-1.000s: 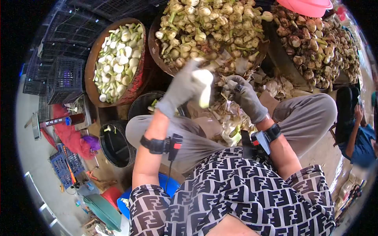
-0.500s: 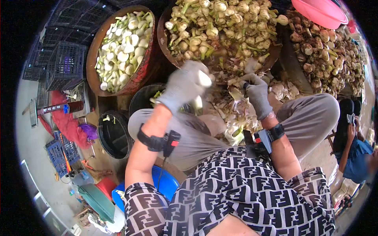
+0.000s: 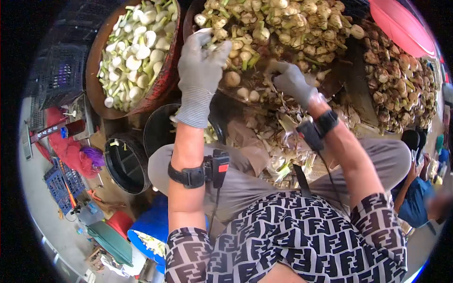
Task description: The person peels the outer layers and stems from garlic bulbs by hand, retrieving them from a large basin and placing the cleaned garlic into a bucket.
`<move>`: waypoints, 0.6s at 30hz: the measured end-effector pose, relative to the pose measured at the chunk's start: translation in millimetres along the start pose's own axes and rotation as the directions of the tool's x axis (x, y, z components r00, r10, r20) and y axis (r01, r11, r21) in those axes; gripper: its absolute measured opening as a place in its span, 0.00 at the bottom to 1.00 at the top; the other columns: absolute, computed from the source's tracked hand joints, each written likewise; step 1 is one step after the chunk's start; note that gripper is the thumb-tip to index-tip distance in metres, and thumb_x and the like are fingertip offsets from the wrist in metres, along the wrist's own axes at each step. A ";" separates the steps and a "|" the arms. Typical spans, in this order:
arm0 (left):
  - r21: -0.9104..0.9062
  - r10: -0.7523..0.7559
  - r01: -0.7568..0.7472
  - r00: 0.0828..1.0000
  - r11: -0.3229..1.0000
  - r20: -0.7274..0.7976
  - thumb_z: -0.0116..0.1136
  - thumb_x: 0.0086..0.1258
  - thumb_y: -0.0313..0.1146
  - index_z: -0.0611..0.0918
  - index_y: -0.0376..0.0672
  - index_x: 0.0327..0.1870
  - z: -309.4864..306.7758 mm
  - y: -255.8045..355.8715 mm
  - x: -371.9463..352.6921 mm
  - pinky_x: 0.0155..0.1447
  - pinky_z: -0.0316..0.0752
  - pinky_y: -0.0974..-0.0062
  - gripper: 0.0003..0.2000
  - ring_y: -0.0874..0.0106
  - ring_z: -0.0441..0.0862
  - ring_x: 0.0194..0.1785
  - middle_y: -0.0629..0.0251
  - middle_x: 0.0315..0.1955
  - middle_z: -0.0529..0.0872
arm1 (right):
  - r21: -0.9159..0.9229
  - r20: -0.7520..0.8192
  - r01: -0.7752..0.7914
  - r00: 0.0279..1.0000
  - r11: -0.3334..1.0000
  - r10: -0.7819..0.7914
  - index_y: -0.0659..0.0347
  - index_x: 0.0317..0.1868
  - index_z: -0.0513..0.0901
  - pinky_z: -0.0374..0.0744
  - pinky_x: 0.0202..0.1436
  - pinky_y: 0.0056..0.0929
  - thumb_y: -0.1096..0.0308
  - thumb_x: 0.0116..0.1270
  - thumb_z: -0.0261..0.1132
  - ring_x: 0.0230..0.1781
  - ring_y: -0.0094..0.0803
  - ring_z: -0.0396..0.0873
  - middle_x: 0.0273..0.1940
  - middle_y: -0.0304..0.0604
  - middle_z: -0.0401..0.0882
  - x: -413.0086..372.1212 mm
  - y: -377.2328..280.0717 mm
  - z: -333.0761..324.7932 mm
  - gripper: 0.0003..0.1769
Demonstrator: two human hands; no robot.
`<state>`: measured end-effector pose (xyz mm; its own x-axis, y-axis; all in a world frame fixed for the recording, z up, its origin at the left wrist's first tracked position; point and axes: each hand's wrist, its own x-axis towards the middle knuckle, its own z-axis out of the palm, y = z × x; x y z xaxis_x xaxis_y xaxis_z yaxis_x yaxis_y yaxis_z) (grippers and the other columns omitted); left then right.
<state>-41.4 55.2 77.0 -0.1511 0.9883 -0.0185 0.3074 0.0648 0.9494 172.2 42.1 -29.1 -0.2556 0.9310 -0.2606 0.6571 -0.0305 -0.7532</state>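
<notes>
My left hand [image 3: 202,68], in a grey glove, is raised at the near left rim of the wide round pan [image 3: 188,23] of untrimmed garlic bulbs [image 3: 309,28]. Its fingers are curled, with something whitish at the tips that I cannot make out clearly. My right hand [image 3: 291,80], gloved too, hovers over the pan's near part, fingers bent round something dark and blurred. Peeled white bulbs [image 3: 141,51] fill the tilted red-sided tub [image 3: 163,78] on the left. Below my right hand lies a heap of skins and cut stalks [image 3: 283,141].
A pink basin [image 3: 401,26] sits above more unpeeled garlic [image 3: 401,80] at right. Black buckets [image 3: 126,165] stand left of my knees, a blue tub [image 3: 151,221] lower down. Dark crates [image 3: 61,75] are at far left. Another person [image 3: 415,203] is at far right.
My left hand has moved up and left from the middle to the pan's rim. My right hand has moved up and left, from the skins to above the pan. The view has shifted slightly.
</notes>
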 end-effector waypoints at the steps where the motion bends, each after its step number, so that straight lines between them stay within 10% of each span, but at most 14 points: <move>1: 0.038 0.095 -0.095 0.995 0.995 0.011 0.64 0.57 0.33 0.75 0.37 0.48 2.5 -6.6 3.6 0.45 0.74 0.74 0.19 0.71 0.78 0.42 0.59 0.42 0.78 | -0.096 0.125 0.078 0.990 0.992 -0.066 0.55 0.43 0.81 0.76 0.45 0.32 0.74 0.49 0.58 0.39 0.38 0.80 0.39 0.47 0.81 19.6 10.3 9.7 0.17; 4: 0.185 0.290 -0.292 0.956 0.938 0.035 0.64 0.56 0.33 0.76 0.38 0.46 12.4 -7.7 11.0 0.43 0.74 0.72 0.18 0.66 0.79 0.39 0.58 0.37 0.79 | -0.504 0.412 0.407 0.889 0.762 -0.202 0.54 0.49 0.78 0.75 0.49 0.35 0.71 0.51 0.58 0.45 0.42 0.77 0.47 0.47 0.79 67.3 39.0 55.1 0.21; 5: 0.242 0.338 -0.339 0.940 0.909 0.046 0.64 0.56 0.33 0.76 0.38 0.46 12.6 -3.8 9.9 0.43 0.74 0.71 0.17 0.65 0.79 0.38 0.58 0.35 0.79 | -0.405 0.516 0.591 0.778 0.698 -0.359 0.53 0.53 0.75 0.75 0.51 0.34 0.70 0.52 0.59 0.48 0.41 0.76 0.50 0.46 0.77 78.5 51.3 64.4 0.24; 10: 0.255 0.141 -0.177 0.978 0.951 0.154 0.62 0.59 0.30 0.77 0.39 0.46 5.6 9.1 1.8 0.45 0.71 0.81 0.14 0.78 0.75 0.39 0.66 0.37 0.78 | -0.136 0.826 0.505 0.533 0.852 -0.184 0.53 0.53 0.76 0.75 0.50 0.34 0.71 0.56 0.59 0.49 0.39 0.77 0.50 0.45 0.77 95.5 56.4 80.0 0.21; 18: 0.317 0.181 -0.240 0.962 0.918 0.203 0.61 0.59 0.31 0.78 0.38 0.44 2.9 -4.7 3.8 0.45 0.72 0.79 0.13 0.75 0.77 0.37 0.62 0.37 0.79 | -0.506 0.738 0.465 0.669 0.727 0.086 0.54 0.49 0.79 0.76 0.47 0.36 0.69 0.55 0.60 0.47 0.37 0.78 0.49 0.45 0.78 89.7 64.1 63.8 0.18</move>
<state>-40.7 59.0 71.5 0.1007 0.9908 0.0906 0.6162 -0.1336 0.7762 146.1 100.5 -139.2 -0.6382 0.3515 -0.6849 0.7173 0.5945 -0.3633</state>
